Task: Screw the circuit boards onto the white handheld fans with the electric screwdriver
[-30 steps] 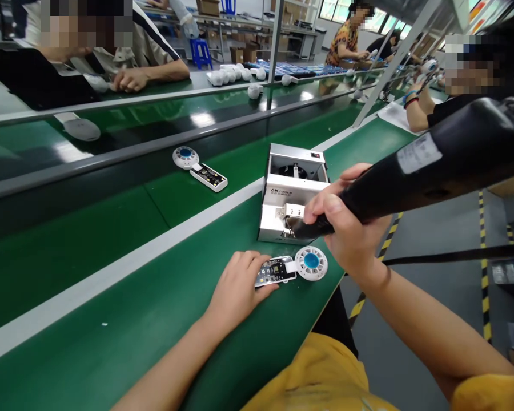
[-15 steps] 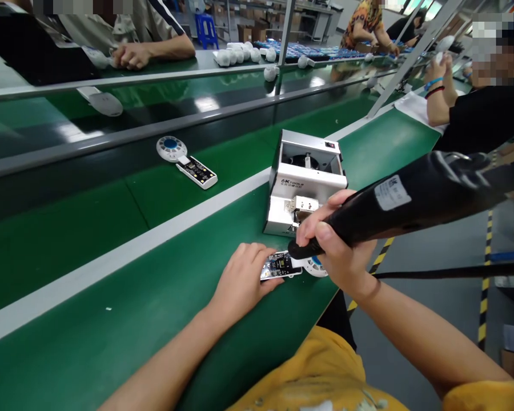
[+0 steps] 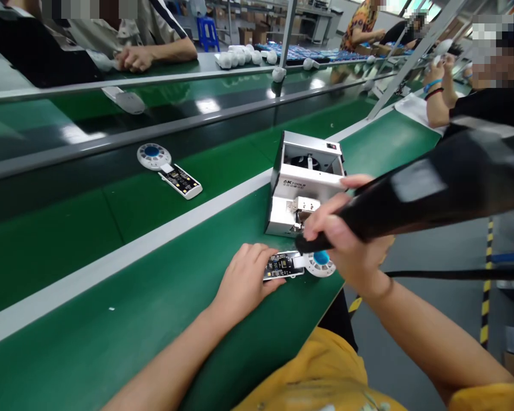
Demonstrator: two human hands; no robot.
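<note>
My left hand (image 3: 247,274) is closed round the left end of a white housing with a black circuit board (image 3: 284,264), pressing it to the green bench. A round white head with a blue centre (image 3: 321,261) joins the housing's right end. My right hand (image 3: 353,245) grips a black electric screwdriver (image 3: 381,197), blurred and held at a slant, its nose just above the junction of board and head. Its tip is too dark to make out. Right behind stands a silver screw feeder (image 3: 306,182) marked 6K TOOLS.
Another housing with its board exposed (image 3: 180,181) lies on the green conveyor (image 3: 68,228). Farther off, a white assembled unit (image 3: 131,103) rests past the rail. Several white round-headed units (image 3: 240,56) stand across the line. Co-workers sit opposite and at right.
The screwdriver in my right hand has risen and shifted right, uncovering more of the round head. The housing on the conveyor has moved left; the far white units have moved right.
</note>
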